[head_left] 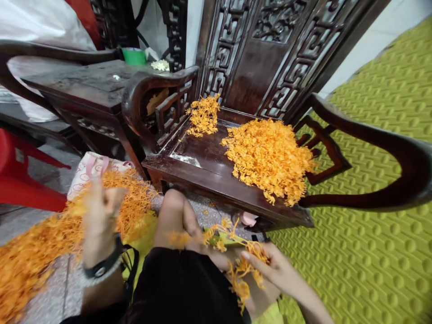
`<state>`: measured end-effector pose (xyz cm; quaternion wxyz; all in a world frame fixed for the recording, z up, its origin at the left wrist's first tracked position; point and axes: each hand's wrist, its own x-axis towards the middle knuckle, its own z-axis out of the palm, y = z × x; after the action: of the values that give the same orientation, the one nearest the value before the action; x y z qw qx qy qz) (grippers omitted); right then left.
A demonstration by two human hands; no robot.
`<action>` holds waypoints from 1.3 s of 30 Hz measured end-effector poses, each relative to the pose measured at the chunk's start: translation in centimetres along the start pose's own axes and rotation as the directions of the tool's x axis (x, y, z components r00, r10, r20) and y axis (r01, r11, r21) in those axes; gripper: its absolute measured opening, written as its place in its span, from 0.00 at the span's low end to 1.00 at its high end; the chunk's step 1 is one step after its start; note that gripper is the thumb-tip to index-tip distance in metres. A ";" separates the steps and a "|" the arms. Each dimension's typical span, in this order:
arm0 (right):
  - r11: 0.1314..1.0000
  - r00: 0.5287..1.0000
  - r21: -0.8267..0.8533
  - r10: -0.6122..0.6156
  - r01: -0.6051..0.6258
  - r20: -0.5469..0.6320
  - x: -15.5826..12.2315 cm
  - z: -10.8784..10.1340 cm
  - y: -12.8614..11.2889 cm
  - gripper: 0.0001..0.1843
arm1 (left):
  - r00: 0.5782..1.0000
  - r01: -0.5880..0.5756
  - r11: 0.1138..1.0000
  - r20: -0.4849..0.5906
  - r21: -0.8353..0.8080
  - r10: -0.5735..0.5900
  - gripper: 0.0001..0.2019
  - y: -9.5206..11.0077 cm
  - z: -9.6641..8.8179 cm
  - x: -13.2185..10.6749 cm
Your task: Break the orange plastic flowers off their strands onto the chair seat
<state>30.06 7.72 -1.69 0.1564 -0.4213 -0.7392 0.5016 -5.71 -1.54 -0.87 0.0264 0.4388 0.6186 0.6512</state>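
Note:
My right hand (275,265) is closed around a bunch of orange flower-like pieces (243,270) on thin stems, held over my lap. Some of them dangle below and to the left of the fingers. Smeared by motion, my left hand (101,216) is raised over a long heap of loose orange stringy pieces (40,252) on the left; whether its fingers hold anything does not show. On the seat of a dark carved wooden chair (209,157) lie a large pile of orange flower-like pieces (270,157) and a smaller pile (203,116).
A dark side table (91,85) with a green container (134,56) stands at the back left. A red plastic stool (27,175) and a patterned cloth bag (89,168) are at the left. Yellow-green textured matting (371,252) covers the right side.

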 end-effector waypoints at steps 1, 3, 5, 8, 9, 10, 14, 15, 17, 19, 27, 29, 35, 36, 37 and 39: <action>1.000 1.000 0.025 -0.007 0.006 0.020 0.2 0.2 -0.4 0.21 | 0.987 0.136 0.982 0.107 -0.131 -0.122 0.34 -0.2 1.4 -0.1; 0.997 1.000 0.073 0.000 0.000 0.013 0.2 0.3 -0.6 0.22 | 0.861 0.465 0.815 0.390 -0.346 -0.326 0.35 -0.3 4.4 -0.2; 0.993 1.000 0.113 0.015 -0.014 -0.006 -0.3 0.0 0.1 0.21 | 0.743 0.635 0.651 0.558 -0.415 -0.369 0.35 -0.1 7.2 0.0; 0.987 0.996 0.156 0.046 -0.034 -0.077 -1.3 -0.2 1.8 0.18 | 0.647 0.718 0.556 0.696 -0.420 -0.311 0.32 0.6 10.4 0.7; 0.985 0.993 0.170 0.059 -0.042 -0.100 -1.6 -0.1 2.3 0.18 | 0.628 0.717 0.573 0.724 -0.397 -0.284 0.31 0.9 11.3 0.9; 0.981 0.990 0.186 0.075 -0.051 -0.121 -1.9 0.2 2.8 0.19 | 0.616 0.695 0.620 0.746 -0.363 -0.254 0.30 1.3 12.4 1.3; 0.967 0.980 0.251 0.095 -0.049 -0.173 -2.6 1.9 3.8 0.22 | 0.667 0.243 0.937 0.744 -0.253 0.028 0.23 3.2 18.3 3.5; 0.964 0.978 0.261 0.102 -0.052 -0.182 -2.8 2.4 3.9 0.23 | 0.676 0.063 0.976 0.729 -0.208 0.112 0.22 3.7 20.3 4.2; 0.958 0.972 0.279 0.127 -0.068 -0.198 -3.3 3.1 4.0 0.23 | 0.678 -0.228 0.971 0.704 -0.075 0.214 0.19 4.5 24.6 5.8; 0.949 0.959 0.306 0.155 -0.078 -0.236 -3.9 3.7 4.3 0.23 | 0.679 -0.363 0.931 0.698 0.051 0.227 0.14 4.8 29.0 7.3; 0.771 0.858 0.636 0.349 -0.034 -0.377 -5.3 6.7 6.3 0.27 | 0.636 -0.469 0.876 0.732 0.116 0.244 0.29 2.6 39.0 10.2; 0.751 0.831 0.660 0.378 -0.016 -0.409 -5.3 6.5 6.4 0.28 | 0.592 -0.526 0.846 0.751 0.085 0.293 0.33 2.1 39.2 10.1; 0.827 0.724 0.561 0.365 0.037 -0.585 -5.3 3.7 5.6 0.29 | 0.444 -0.691 0.722 0.811 0.039 0.381 0.30 2.4 37.9 9.5; 0.833 0.719 0.551 0.355 0.046 -0.597 -5.2 3.3 5.5 0.29 | 0.414 -0.717 0.697 0.821 0.027 0.394 0.26 2.8 37.7 9.4; 0.835 0.714 0.547 0.350 0.055 -0.606 -5.1 3.1 5.4 0.29 | 0.386 -0.738 0.674 0.829 0.014 0.406 0.25 3.2 37.7 9.3; 0.829 0.702 0.556 0.357 0.066 -0.616 -5.0 3.0 5.2 0.28 | 0.336 -0.769 0.639 0.843 -0.012 0.420 0.28 4.3 37.8 9.0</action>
<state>33.48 2.75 -6.63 0.4927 -0.5768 -0.4150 0.5023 13.77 32.29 1.83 -0.0404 0.8699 0.4442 0.2104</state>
